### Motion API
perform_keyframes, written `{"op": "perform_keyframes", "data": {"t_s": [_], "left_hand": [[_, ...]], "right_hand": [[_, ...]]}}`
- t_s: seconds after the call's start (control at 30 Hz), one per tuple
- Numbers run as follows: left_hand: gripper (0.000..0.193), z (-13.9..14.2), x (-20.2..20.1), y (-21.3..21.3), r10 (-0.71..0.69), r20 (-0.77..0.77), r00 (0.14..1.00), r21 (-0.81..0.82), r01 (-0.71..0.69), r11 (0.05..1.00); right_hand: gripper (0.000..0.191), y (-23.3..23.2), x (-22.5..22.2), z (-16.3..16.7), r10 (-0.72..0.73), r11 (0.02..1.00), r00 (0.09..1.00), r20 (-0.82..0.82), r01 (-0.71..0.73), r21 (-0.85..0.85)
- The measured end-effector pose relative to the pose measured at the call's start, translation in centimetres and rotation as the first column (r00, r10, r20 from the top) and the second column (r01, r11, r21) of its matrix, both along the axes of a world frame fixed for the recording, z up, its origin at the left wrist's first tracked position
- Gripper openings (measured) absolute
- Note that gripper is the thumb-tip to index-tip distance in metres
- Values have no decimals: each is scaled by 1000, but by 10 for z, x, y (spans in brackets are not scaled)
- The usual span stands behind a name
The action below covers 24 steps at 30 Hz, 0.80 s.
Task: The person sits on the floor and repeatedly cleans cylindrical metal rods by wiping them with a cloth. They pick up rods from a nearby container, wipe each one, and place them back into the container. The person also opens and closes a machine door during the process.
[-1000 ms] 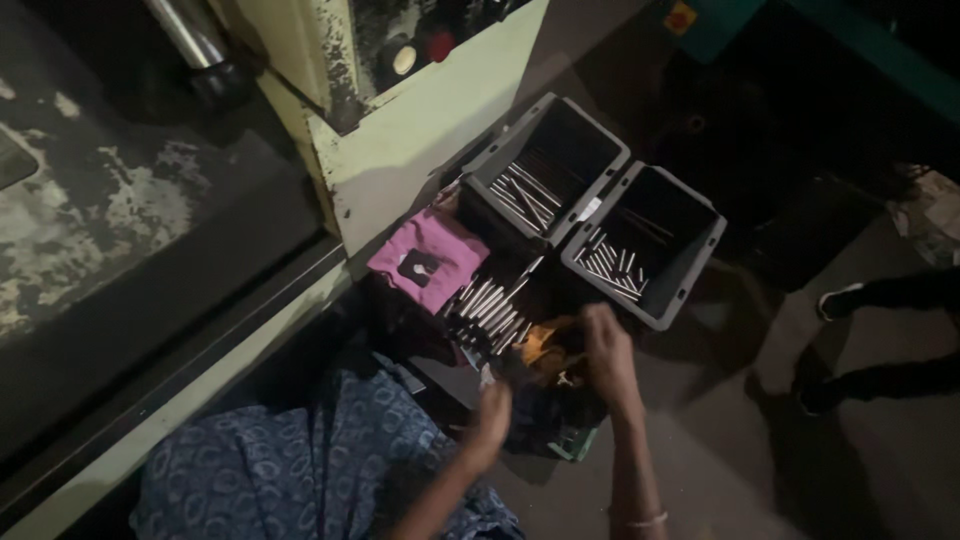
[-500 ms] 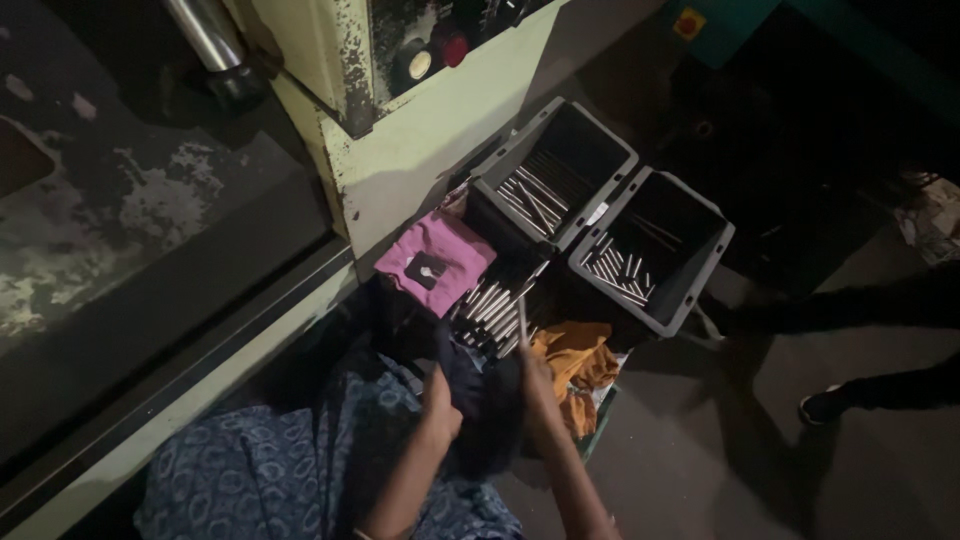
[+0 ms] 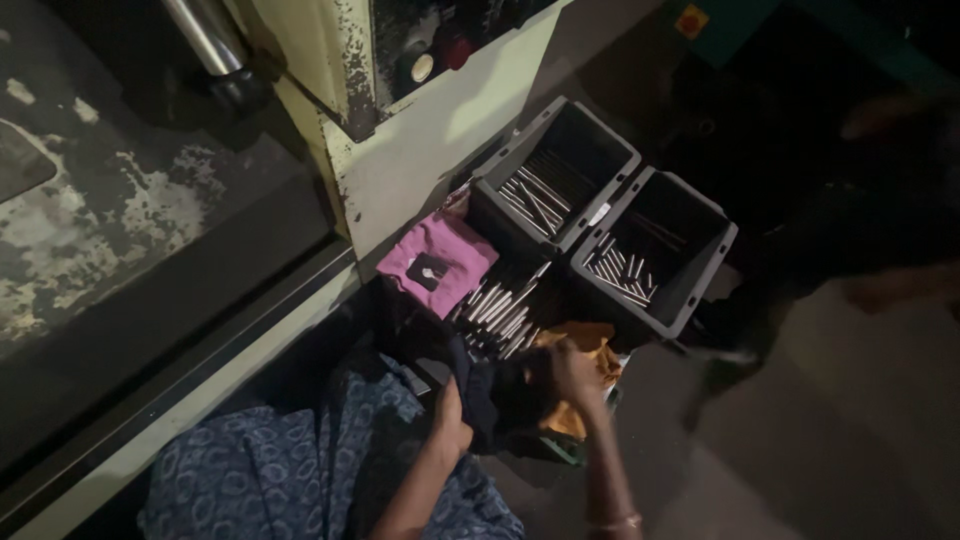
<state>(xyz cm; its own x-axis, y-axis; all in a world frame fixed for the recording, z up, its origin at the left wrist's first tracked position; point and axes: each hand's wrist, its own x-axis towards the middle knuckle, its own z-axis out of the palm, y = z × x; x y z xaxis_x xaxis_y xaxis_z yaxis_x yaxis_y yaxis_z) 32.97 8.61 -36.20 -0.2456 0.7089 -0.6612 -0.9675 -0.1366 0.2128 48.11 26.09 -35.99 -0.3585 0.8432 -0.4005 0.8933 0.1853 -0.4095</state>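
My left hand (image 3: pixel 450 420) grips the edge of a dark cloth (image 3: pixel 492 398) held over my lap. My right hand (image 3: pixel 570 372) closes on the same dark cloth from the right, just above an orange cloth (image 3: pixel 592 352). Past my hands lies a pile of short metal rods (image 3: pixel 500 310) on the floor. A pink cloth (image 3: pixel 438 262) lies to the left of the rods. My blue patterned clothing (image 3: pixel 300 470) fills the lower left.
Two dark grey bins stand side by side, the left bin (image 3: pixel 600 150) and the right bin (image 3: pixel 712 262), each with several metal rods inside. A pale green machine body (image 3: pixel 440 130) rises behind them. A person's blurred dark leg (image 3: pixel 850 240) is at the right.
My hands drew back from the orange cloth toward my lap and took hold of the dark cloth. The person at the right shifted position.
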Motion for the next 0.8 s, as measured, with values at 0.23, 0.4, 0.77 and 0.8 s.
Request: {"op": "perform_keyframes", "data": {"t_s": [0.23, 0.4, 0.77, 0.8], "left_hand": [[50, 7, 16, 11, -11, 100, 995, 19, 9, 1000], [53, 14, 49, 30, -120, 95, 988, 108, 109, 988], [62, 50, 66, 61, -50, -395, 917, 381, 213, 900], [61, 49, 63, 65, -74, -286, 955, 281, 158, 947]], "right_hand": [[34, 65, 118, 94, -460, 833, 140, -877, 411, -371], [37, 83, 113, 155, -325, 833, -319, -890, 349, -429], [32, 196, -60, 131, -617, 733, 319, -719, 564, -379], [30, 194, -68, 130, -636, 729, 359, -683, 569, -380]]}}
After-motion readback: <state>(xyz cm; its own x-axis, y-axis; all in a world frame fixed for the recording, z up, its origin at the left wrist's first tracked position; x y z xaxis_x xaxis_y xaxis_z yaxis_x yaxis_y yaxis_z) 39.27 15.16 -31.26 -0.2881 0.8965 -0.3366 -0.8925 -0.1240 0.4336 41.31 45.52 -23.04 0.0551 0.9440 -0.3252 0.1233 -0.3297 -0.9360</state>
